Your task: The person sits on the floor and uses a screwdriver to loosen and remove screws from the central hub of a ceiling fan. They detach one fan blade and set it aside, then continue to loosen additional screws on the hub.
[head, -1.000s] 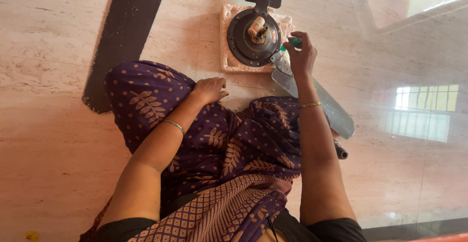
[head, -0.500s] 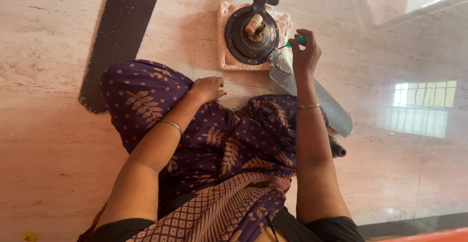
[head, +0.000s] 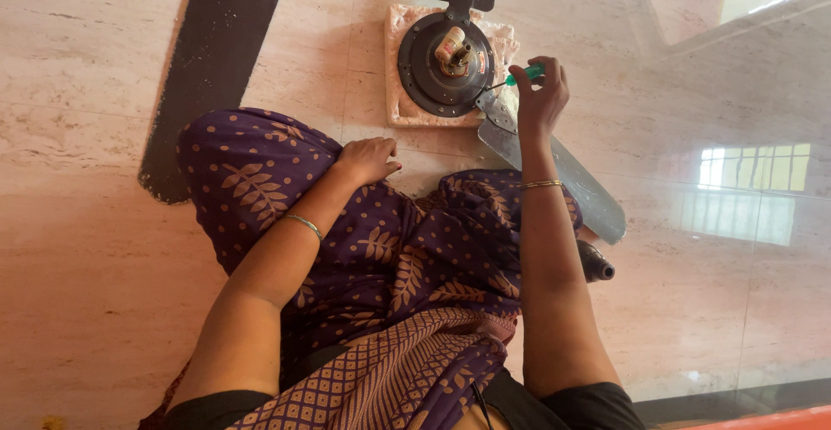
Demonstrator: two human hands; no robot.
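Head view shows my right hand (head: 538, 96) pinching a green screwdriver (head: 525, 74) against the dark ceiling-fan motor (head: 445, 63) on a floor cloth (head: 398, 92), my left hand (head: 367, 159) loosely curled, resting on my knee.

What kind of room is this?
Probably a room in a home: polished stone floor, a window's reflection, and a ceiling fan motor taken apart on a cloth, with the person sitting on the floor.

Loose dark fan blade (head: 216, 66) flat on pale marble floor (head: 86, 265), far left; purple patterned garment (head: 389, 265) over lap.
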